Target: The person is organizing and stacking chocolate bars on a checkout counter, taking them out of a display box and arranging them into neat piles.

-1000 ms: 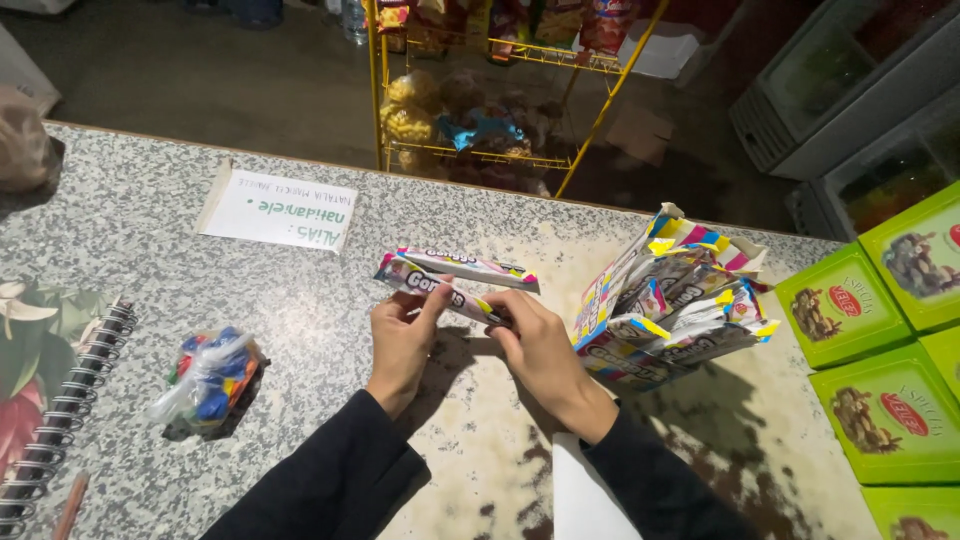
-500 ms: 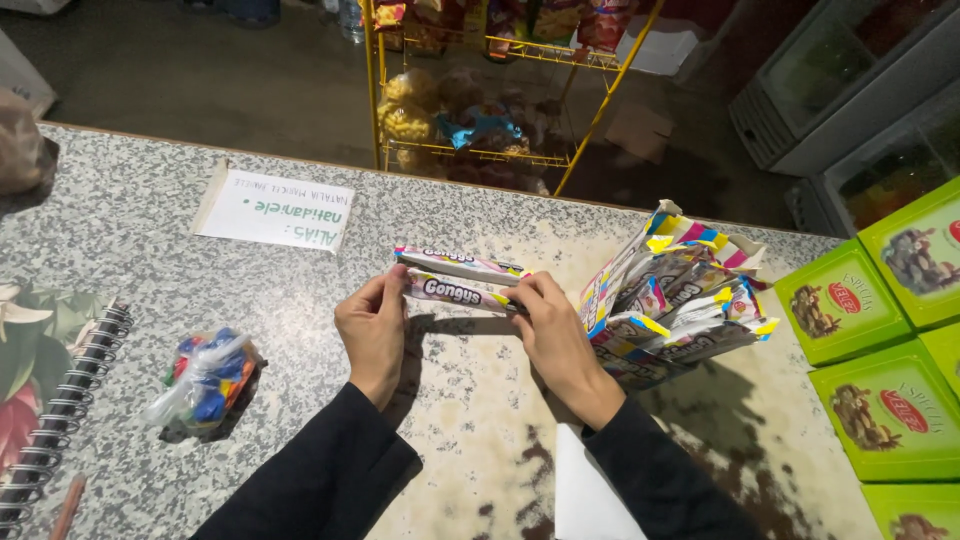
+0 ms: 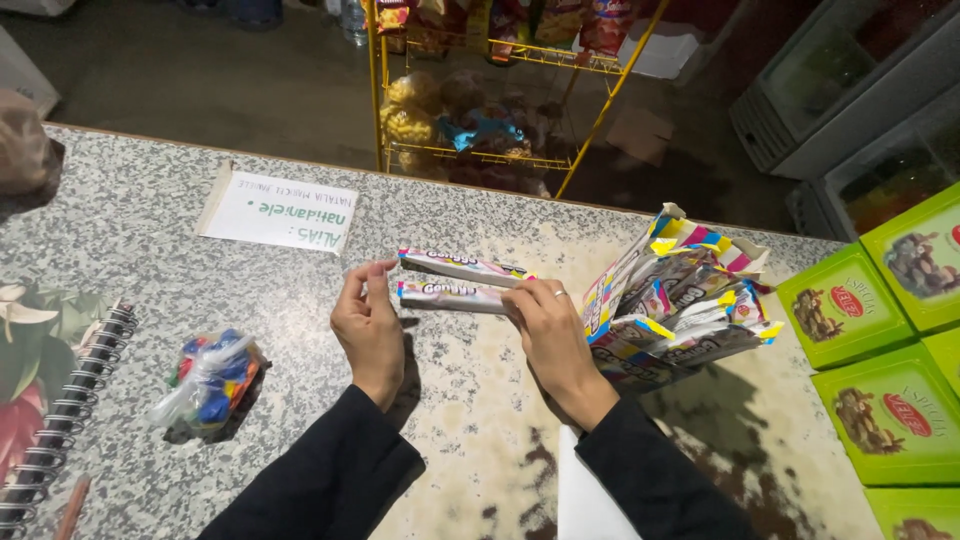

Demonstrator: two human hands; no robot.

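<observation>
Nearest the camera, two black sleeves reach forward over the speckled grey stone bench (image 3: pixel 120 220). The left hand (image 3: pixel 368 328) pinches the near end of a long, slim sweet packet with a pale wrapper and pink and purple print (image 3: pixel 450 296); its fingers (image 3: pixel 352 285) are closed on that end. The right hand (image 3: pixel 545 330), a ring on one finger, grips the other end, so the packet is stretched level between both hands, just above the bench. A second long packet of the same kind (image 3: pixel 462 265) lies flat just beyond it, roughly parallel, as though the two are being lined up side by side.

To the right, touching the right hand's far side, stands a torn-open, brightly striped cardboard display box (image 3: pixel 690 240) crammed with more such packets; its open top tilts toward the hands, within easy reach. Left of the hands lie a small clear bag of coloured pieces (image 3: pixel 208 385), a spiral-bound notebook with a flowered cover (image 3: pixel 40 400) and a white paper note (image 3: pixel 278 210). Green cardboard boxes (image 3: pixel 860 320) sit at the right edge. Beyond the bench stands a yellow wire rack of snack bags (image 3: pixel 470 110).
</observation>
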